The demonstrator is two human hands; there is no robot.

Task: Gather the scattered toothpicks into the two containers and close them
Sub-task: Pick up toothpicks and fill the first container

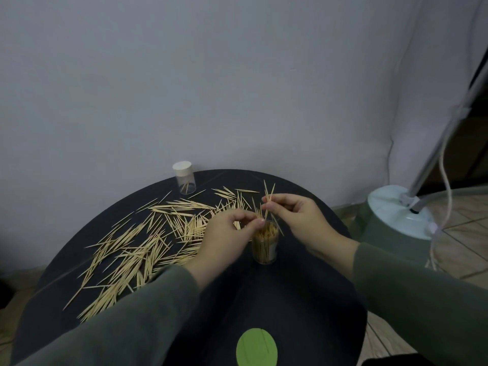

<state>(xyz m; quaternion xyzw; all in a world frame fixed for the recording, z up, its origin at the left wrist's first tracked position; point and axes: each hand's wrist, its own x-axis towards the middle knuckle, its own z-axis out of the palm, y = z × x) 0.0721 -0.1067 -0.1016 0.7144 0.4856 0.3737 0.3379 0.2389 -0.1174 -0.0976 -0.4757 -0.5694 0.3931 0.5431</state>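
Toothpicks [148, 244], pale wooden slivers, are seen strewn across a round black table [290, 299], while a small bunch [269, 198] is pinched in the right hand [295, 217] above an open, nearly full clear plastic container [264, 247]. Its rim is steadied by the left hand [227, 236]. The crowded container could be tipped, or picks dropped outside. A capped second container [184, 177] stands by a grey wall [211, 75].

Two forearms in long, plain dark olive-green sleeves [137, 307], soft matte fabric, loosely creased, cuffs ending at the wrists, left hand [224, 233] and right hand [295, 217] bare, no markings visible
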